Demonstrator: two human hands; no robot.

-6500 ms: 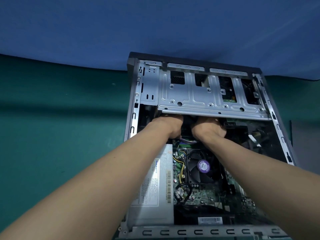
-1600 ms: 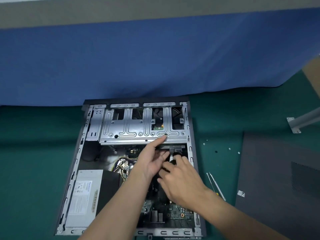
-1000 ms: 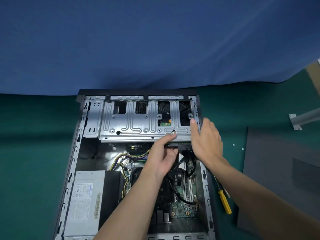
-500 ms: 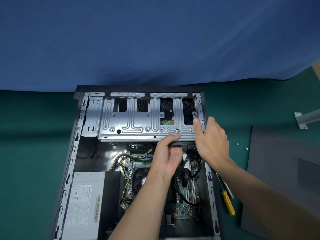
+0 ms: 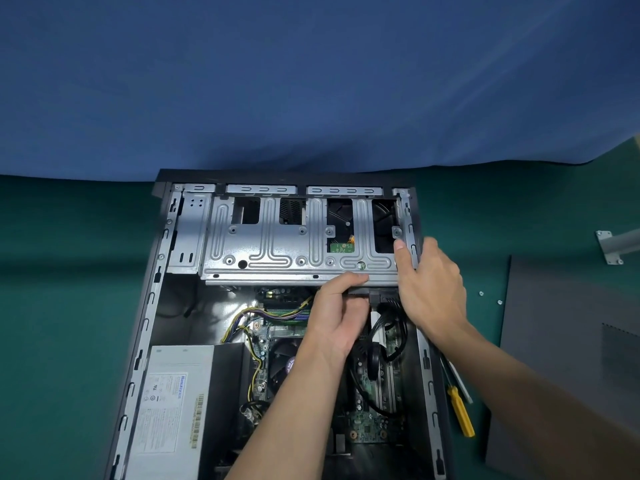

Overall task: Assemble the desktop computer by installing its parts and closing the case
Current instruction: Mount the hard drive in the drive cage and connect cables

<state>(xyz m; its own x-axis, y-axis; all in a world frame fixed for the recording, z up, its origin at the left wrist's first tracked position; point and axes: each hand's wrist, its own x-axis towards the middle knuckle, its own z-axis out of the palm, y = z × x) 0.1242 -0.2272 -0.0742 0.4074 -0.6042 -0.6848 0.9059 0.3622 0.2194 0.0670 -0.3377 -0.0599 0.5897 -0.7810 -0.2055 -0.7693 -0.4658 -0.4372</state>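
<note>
The open computer case (image 5: pixel 145 317) lies flat on the green mat. A silver drive cage (image 5: pixel 277 247) spans its far end, with a hard drive's board showing through a cutout. My left hand (image 5: pixel 337 317) reaches under the cage's near edge, thumb on the rim, fingers closed around a black connector (image 5: pixel 377 296) below it. My right hand (image 5: pixel 431 289) grips the cage's right end and the case's side rail, thumb pressed on top. Black cables (image 5: pixel 377 344) loop down over the motherboard (image 5: pixel 367 427). The power supply (image 5: pixel 173 410) fills the near left corner.
A yellow-handled screwdriver (image 5: pixel 459 408) lies beside the case's right wall. The dark grey side panel (image 5: pixel 571 358) rests on the mat at the right, with small screws (image 5: pixel 490 297) near it. A metal bracket (image 5: pixel 616 244) sticks in from the far right. A blue cloth hangs behind.
My right hand left the cables inside the case and took hold of the cage's right end. My left hand stays at the cage's near edge. The view has come closer.
</note>
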